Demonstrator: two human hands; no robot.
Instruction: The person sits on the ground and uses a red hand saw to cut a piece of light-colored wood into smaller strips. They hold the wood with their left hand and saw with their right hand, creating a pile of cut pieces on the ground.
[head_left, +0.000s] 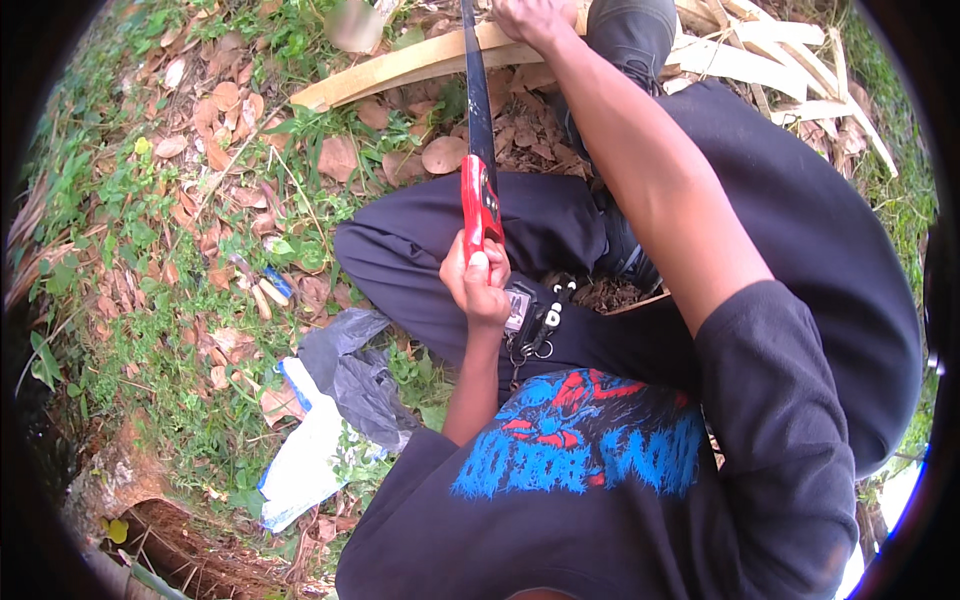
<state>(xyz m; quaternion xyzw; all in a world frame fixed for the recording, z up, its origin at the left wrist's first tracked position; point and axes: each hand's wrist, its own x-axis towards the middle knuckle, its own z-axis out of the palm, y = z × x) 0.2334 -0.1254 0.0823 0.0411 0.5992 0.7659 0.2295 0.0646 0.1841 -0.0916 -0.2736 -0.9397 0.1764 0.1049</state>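
Observation:
My left hand point(478, 278) is wrapped around the red handle point(480, 205) of a handsaw, low over my bent leg. The saw's long dark blade point(479, 110) points away from me and crosses a pale curved wooden strip point(400, 72). At the top edge of the head view, my right hand point(538, 20) is closed on the strip, just right of the blade; some of its fingers are cut off by the frame. My dark shoe point(632, 40) is beside that hand, against the wood.
More pale wooden strips point(760, 65) lie at the far right. Left of my leg are a dark plastic bag point(355, 375), a white bag point(308, 460) and small blue and wooden-handled items point(268, 290) on leafy grass. Keys and a card holder point(525, 315) hang near my lap.

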